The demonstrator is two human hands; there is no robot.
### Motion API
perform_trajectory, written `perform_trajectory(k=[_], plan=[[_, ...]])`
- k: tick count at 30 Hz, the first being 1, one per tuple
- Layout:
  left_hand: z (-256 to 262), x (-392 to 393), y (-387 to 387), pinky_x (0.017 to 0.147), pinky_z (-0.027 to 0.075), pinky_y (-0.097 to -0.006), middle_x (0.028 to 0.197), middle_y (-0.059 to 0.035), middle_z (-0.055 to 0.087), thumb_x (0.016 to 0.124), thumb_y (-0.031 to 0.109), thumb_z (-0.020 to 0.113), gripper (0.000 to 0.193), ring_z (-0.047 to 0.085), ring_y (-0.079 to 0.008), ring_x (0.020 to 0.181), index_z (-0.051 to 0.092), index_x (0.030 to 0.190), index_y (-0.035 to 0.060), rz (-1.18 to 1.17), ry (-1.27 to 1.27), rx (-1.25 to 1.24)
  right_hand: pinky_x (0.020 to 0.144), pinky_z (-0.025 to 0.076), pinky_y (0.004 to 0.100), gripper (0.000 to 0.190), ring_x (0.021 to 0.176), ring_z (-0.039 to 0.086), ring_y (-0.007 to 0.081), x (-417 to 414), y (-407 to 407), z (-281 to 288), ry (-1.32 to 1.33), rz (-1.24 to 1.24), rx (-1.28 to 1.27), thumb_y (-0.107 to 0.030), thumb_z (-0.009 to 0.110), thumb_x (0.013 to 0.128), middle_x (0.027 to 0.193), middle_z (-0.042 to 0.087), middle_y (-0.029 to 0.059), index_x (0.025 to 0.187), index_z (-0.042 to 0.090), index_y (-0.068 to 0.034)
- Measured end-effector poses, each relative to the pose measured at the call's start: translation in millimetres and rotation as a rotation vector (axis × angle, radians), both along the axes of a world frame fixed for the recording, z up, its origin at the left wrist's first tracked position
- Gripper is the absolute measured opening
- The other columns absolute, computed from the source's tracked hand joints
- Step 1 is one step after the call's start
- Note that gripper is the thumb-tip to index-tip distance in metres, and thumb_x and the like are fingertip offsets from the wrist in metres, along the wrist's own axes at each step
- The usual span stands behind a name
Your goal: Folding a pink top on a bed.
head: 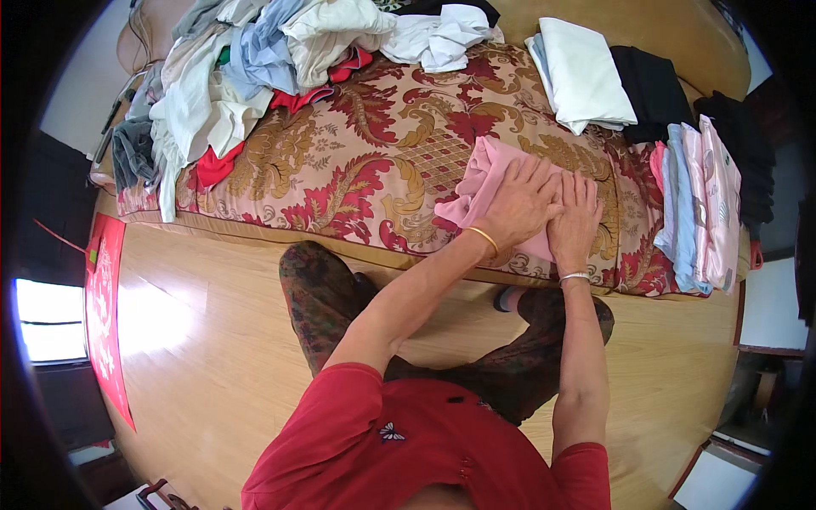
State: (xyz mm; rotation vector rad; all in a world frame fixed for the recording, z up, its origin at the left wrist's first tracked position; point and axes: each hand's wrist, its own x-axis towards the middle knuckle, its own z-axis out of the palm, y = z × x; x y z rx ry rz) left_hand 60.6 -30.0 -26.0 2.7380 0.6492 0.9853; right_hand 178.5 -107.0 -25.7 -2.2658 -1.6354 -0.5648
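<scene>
A folded pink garment [488, 172] lies on the patterned sofa cushion [382, 172], bunched at its left end. My left hand [523, 201], with a gold-coloured bangle at the wrist, rests flat on it, fingers spread. Beside it my right hand [574, 220], with a silver-coloured bangle, presses on the garment's right part. The two hands touch at the thumbs. Neither hand is closed around the cloth, and part of the garment is hidden under them.
A loose heap of clothes [210, 102] covers the cushion's left end. A crumpled white garment [440, 38] lies at the back. To the right are folded white cloth [586, 76], black folded clothes [650, 89] and a stack of pastel clothes [688, 204] near the front edge.
</scene>
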Motion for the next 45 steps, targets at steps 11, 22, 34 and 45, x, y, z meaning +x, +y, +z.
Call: perform_trajectory(k=[11,22,34,45], plan=[[-1.2,-76.5,-12.3,0.106,0.027,-0.0484,0.134,-0.0195,0.046,0.086,0.036,0.057,0.056,0.038,-0.036,0.127,0.048,0.128,0.0001,0.234,0.035,-0.032,0.105,0.028,0.0519,0.046,0.129,0.036,0.0314,4.9,0.4,-3.3,0.048,0.036,0.014,-0.03,0.047,0.092,0.137,0.045,0.011,0.134,0.046,-0.012],[-2.3,-116.9,-42.7,0.077,0.049,-0.0301,0.1,-0.0129,0.063,0.085,0.005,0.062,0.036,0.062,-0.02,0.087,0.055,0.12,0.0033,0.35,-0.536,-0.826,0.104,0.03,0.0517,0.044,0.127,0.038,0.0309,4.8,1.0,-2.7,0.015,0.031,0.032,-0.029,0.046,0.093,0.134,0.047,0.0111,0.133,0.047,-0.012],[15.1,-128.4,-11.5,0.072,0.046,-0.0226,0.091,-0.0028,0.063,0.082,-0.003,0.061,0.022,0.055,-0.0092,0.081,0.064,0.103,0.0035,0.432,-0.881,-0.657,0.103,0.032,0.0509,0.041,0.127,0.038,0.0303,4.8,2.3,-3.5,-0.026,0.036,0.057,-0.028,0.048,0.093,0.133,0.047,0.0109,0.13,0.049,-0.01],[0.1,-19.9,11.9,0.107,0.029,-0.0457,0.13,-0.0251,0.049,0.088,0.038,0.054,0.056,0.042,-0.0363,0.125,0.05,0.124,-0.0049,-0.004,0.049,-0.011,0.104,0.029,0.0501,0.044,0.127,0.037,0.0316,5.4,-0.4,-2.3,0.064,0.08,0.014,-0.029,0.049,0.092,0.134,0.047,0.0111,0.131,0.048,-0.009]])
